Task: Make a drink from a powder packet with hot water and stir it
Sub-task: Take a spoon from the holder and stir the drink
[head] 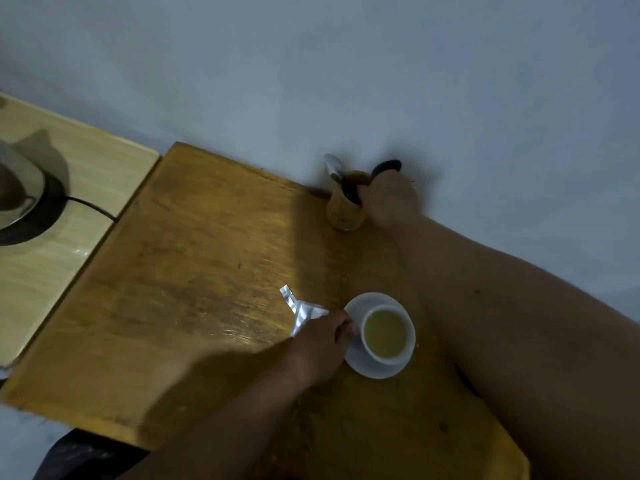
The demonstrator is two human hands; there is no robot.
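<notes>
A white cup (386, 336) of yellow-green drink stands on a white saucer (367, 367) near the front right of the wooden table (194, 271). My left hand (322, 344) pinches the cup's left side, where the handle is hidden under the fingers. An opened silver packet (301, 310) lies flat just left of the saucer, partly under that hand. My right hand (388, 197) reaches to the wooden utensil holder (344, 209) at the back by the wall. Its fingers are curled around a dark utensil (388, 166) at the holder's mouth. A metal spoon (333, 166) sticks out of the holder.
A steel kettle (17, 188) sits on its black base (52, 209) on a paler table at the left, with its cord (93, 207) trailing toward the wooden table. A grey wall runs right behind the holder.
</notes>
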